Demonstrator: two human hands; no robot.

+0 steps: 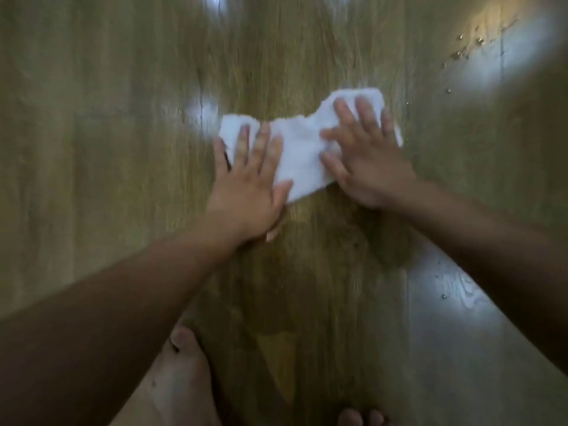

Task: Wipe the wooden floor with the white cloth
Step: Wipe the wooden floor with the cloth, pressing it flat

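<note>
In the head view, a crumpled white cloth [302, 146] is seen spread flat on the glossy brown wooden plank floor [92, 118], slightly above the middle of the frame. It is pressed down by 2 bare hands. The left hand [249, 192] is laid palm-down with fingers splayed over the cloth's left end; its little finger reaches past the cloth's left edge onto bare boards. The right hand [365, 158] is laid flat over the right end, with its fingertips close to the ragged far edge. Neither grip is clenched: both are released and flat, and the cloth is pinned by pressure rather than grasped. The cloth's near edge is left uncovered between the 2 hands.

Bare floor is seen on every side of the cloth, widest to the left and ahead. To the upper right, small water droplets [467, 44] are scattered well apart from the cloth, beside a bright glare patch. Near the bottom edge, bare feet [184, 364] are seen on the floor, well apart from the cloth. The picture is blurred.
</note>
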